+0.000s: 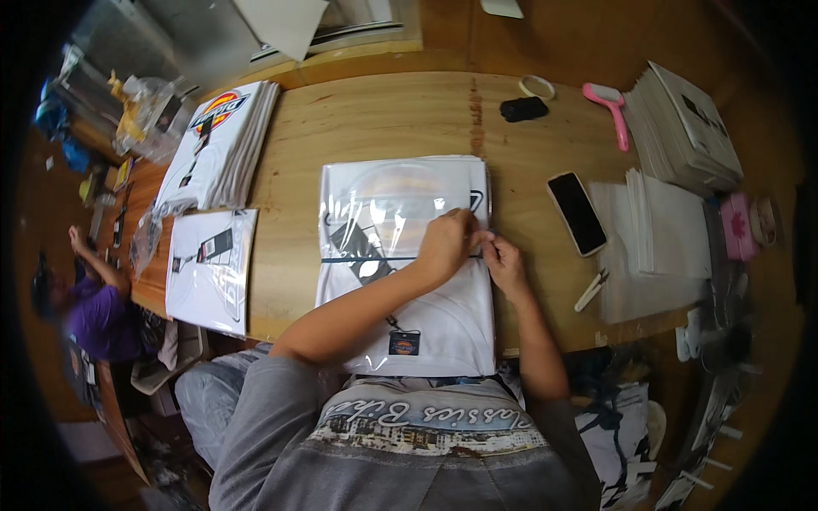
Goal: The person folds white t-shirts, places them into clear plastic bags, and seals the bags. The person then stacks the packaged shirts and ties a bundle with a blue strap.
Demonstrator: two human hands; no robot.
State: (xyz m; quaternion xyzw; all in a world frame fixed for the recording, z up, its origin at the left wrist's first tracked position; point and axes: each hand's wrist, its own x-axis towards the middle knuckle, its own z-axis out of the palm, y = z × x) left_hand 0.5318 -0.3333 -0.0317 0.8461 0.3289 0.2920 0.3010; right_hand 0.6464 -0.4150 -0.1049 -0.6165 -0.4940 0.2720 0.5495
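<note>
Head view, contents listed left to right. At 9 o'clock, a seated person in purple (100,315), blurred and partly cut by the dark fisheye rim. At 10 o'clock, a stack of folded white shirts (223,145) with a round coloured print, its lower end covered by loose plastic. Just below, a bagged white shirt (211,268) lying flat on the wooden worktop (375,115). Centre: a folded white shirt (409,255), long axis running 12 to 6 o'clock, its upper half inside a clear plastic bag (396,209) whose glare hides the print beneath; the lower half lies bare, with a small dark hang tag (404,342) at 6 o'clock, and its near edge is cut off by the person's chest. Left hand (447,243) and right hand (504,262) meet close together at the bag's open edge on the shirt's right side, fingers pinched on the plastic; the exact grip is hard to make out. At 3 o'clock, a black phone (577,213), face up. Further right, stacked flat bags (660,226). At 1 o'clock, a pink-handled tool (612,106); its head is too small to identify.
</note>
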